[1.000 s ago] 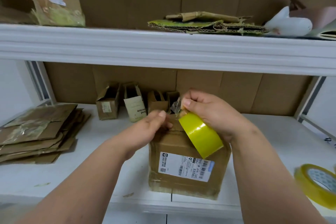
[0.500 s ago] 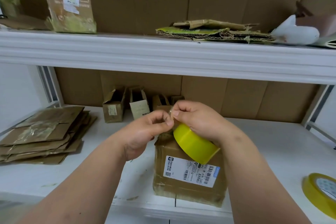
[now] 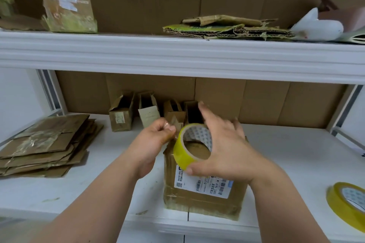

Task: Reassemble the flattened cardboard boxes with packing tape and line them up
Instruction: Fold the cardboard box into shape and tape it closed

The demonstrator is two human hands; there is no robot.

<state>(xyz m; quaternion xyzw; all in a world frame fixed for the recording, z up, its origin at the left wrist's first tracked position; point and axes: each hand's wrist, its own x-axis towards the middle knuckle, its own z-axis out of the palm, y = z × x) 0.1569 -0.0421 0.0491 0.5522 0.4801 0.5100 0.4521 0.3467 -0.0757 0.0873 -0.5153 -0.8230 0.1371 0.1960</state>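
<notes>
cardboard box (image 3: 201, 195) | right hand (image 3: 223, 150) grips tape roll (image 3: 190, 145) | left hand (image 3: 156, 138) pinches tape end | 4 small boxes (image 3: 120, 114) behind

flattened boxes (image 3: 45, 144) left | box (image 3: 203, 197) centre | small boxes (image 3: 150, 112) behind | spare tape roll (image 3: 343, 203) right

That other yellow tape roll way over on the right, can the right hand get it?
Probably not right now: the right hand is busy holding a yellow packing tape roll. The spare yellow tape roll lies uncovered on the white shelf, so nothing blocks it.
</notes>
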